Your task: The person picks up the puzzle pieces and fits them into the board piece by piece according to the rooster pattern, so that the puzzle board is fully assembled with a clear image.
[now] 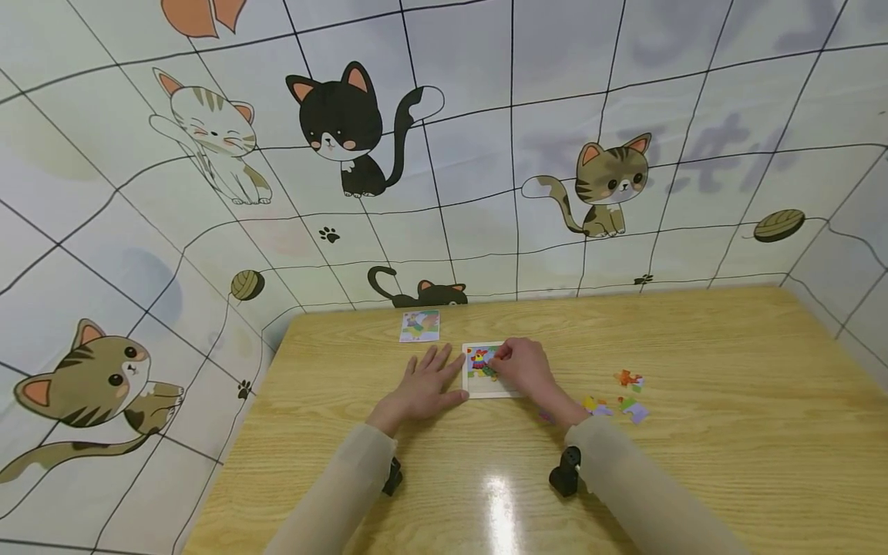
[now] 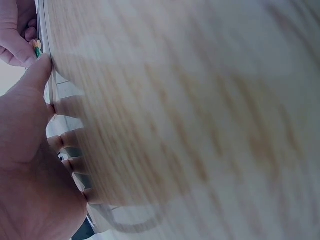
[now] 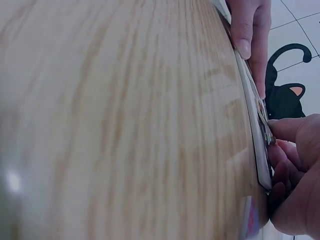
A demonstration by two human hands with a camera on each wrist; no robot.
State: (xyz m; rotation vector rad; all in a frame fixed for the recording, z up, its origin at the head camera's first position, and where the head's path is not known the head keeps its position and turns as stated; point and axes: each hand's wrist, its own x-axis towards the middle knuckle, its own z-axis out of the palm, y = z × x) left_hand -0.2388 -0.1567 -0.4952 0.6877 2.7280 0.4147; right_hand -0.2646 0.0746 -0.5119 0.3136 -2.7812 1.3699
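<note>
A small jigsaw puzzle in a white-bordered tray (image 1: 466, 370) lies on the wooden table, its upper part filled with a colourful parrot picture (image 1: 479, 360). My left hand (image 1: 425, 385) rests with fingers spread at the tray's left side, its thumb and fingertips at the border. Over the tray's right part, my right hand (image 1: 529, 370) pinches a jigsaw piece (image 2: 37, 47) between thumb and fingers, close over the picture. In the right wrist view the jigsaw piece (image 3: 270, 134) shows tilted at the fingertips. The right hand covers the tray's right side in the head view.
Several loose jigsaw pieces (image 1: 633, 408) lie to the right of the tray, with an orange one (image 1: 628, 378) behind them. A square picture card (image 1: 419, 326) lies at the back left. A cat-patterned cloth (image 1: 479, 154) stands behind the table (image 1: 694, 478).
</note>
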